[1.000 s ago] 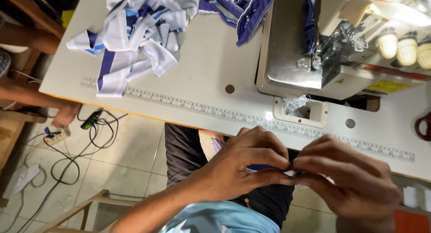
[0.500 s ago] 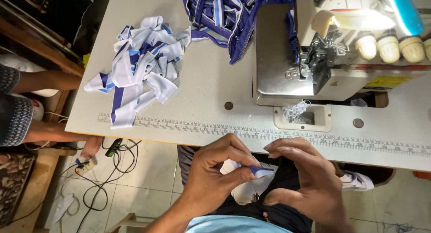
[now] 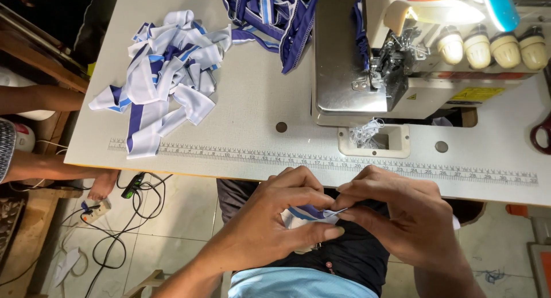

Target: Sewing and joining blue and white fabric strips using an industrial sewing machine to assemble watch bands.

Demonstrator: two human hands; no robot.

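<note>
1. Left hand (image 3: 275, 217): grip closed, thumb and fingers pinched on a small fabric strip (image 3: 313, 213), blue and white striped.
2. Right hand (image 3: 402, 217): grip also closed on the same strip from the other side, fingertips meeting the left hand's. The strip sits between both hands, over the lap and just below the near edge of the tabletop (image 3: 258, 114), not on it.
3. Judged stage: the strip looks to be at the folding or aligning step by hand; it is not yet at the machine.
4. Sewing machine (image 3: 402, 62): an overlock type, well apart from the hands. Nothing from the hands lies under its presser foot. A dark blue striped garment heap (image 3: 275, 16) hangs beside and behind it, likely sewn or in-progress work.
5. Pile of cut strips (image 3: 163, 68), same stripe, on the tabletop's left part: apparently pieces waiting, so a good share of work seems left.
6. Thread waste (image 3: 367, 131) in the tabletop opening.
7. Another person's arm (image 3: 40, 97) at the left edge, apart from this work.
</note>
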